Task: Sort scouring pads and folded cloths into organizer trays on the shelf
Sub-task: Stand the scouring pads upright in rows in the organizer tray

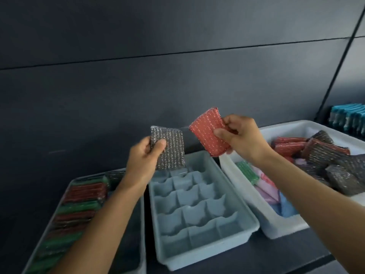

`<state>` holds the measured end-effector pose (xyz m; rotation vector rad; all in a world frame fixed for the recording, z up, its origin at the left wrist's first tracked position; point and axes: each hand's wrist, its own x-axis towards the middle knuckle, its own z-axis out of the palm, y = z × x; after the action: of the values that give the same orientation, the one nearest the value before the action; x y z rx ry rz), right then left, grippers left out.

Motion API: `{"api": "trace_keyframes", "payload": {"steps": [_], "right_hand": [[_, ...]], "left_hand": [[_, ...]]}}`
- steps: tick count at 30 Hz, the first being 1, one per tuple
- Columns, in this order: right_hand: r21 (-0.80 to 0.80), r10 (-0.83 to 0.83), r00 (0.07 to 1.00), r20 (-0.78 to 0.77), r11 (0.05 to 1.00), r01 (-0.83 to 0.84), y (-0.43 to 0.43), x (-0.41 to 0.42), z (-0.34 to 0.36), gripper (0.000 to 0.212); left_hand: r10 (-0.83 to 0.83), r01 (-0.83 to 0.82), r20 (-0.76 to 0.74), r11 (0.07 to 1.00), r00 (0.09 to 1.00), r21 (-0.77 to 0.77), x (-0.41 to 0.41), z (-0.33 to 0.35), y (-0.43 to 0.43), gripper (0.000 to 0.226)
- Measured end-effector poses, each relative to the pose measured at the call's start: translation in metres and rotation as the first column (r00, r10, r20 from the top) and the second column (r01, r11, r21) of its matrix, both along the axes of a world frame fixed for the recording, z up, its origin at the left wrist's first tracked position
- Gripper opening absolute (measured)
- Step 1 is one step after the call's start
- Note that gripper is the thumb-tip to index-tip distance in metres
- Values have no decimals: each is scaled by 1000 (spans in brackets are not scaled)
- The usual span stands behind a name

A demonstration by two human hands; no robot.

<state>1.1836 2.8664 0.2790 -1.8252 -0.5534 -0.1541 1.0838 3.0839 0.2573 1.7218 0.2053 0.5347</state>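
Silver scouring pad (pixel 167 148) is pinched between thumb and fingers of left hand (pixel 143 161), held up above the far end of the empty divided tray (pixel 199 210). Red scouring pad (pixel 209 131) is pinched by right hand (pixel 241 135), raised between divided tray and white bin (pixel 276 222). Loose pads and folded cloths (pixel 270 192) are seen in the bin. Left tray (pixel 87 212) is filled with red and green pads standing on edge.

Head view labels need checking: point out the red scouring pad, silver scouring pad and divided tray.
red scouring pad (pixel 205 135), head view, face centre
silver scouring pad (pixel 173 150), head view, face centre
divided tray (pixel 207 252), head view, near outer wall
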Motion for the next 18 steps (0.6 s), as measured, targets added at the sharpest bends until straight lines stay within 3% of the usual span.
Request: {"api": "trace_keyframes", "payload": {"steps": [4,6,8,10,15,18], "right_hand": [[-3,117,992,-48,993,-118,80,-21,-11,12],[-36,149,987,-52,988,-151,118,-29,-20,16],[-104,168,985,-34,980,-170,153,-37,-30,15],[-201,185,983,7,963,-180,182,-40,-41,15],[-584,249,947,203,807,-87,223,-44,-66,8],[-691,305,911,276,722,-32,239,-47,-72,14]], "left_hand": [[137,-144,-59,981,989,-130,-38,1,71,3],[215,-231,-116,961,970,-154,-54,0,103,21],[238,-263,-149,949,960,-174,-67,-2,131,24],[247,-272,-166,950,955,-154,-76,-5,153,9],[276,-290,-149,954,950,-80,-92,-13,180,15],[266,-279,-141,957,954,-78,-95,-15,186,23]]}}
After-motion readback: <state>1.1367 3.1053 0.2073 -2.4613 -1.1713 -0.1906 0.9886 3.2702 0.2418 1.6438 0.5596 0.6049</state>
